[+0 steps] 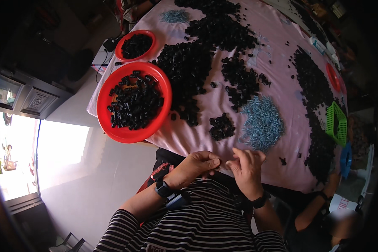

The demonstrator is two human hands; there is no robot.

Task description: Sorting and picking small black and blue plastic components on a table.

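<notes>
My left hand point(200, 164) is at the table's near edge, its thumb and forefinger pinched together. Whatever sits in that pinch is too small to name. Just to its right, my right hand point(248, 171) is closed, with fingers curled toward the thumb; anything between them is hidden. The two hands are a short gap apart. Beyond the right hand lies a pile of thin, pale-blue screw-like pieces point(262, 122). A small cluster of black plastic parts point(221, 127) rests to the left of that pile.
Larger heaps of black parts point(185, 63) cover the pink cloth point(277, 71). At left stand a big red basin point(167, 90) and a smaller red basin point(153, 35), both holding black parts. A green basket point(337, 124) is at right, near another person's arm point(329, 187).
</notes>
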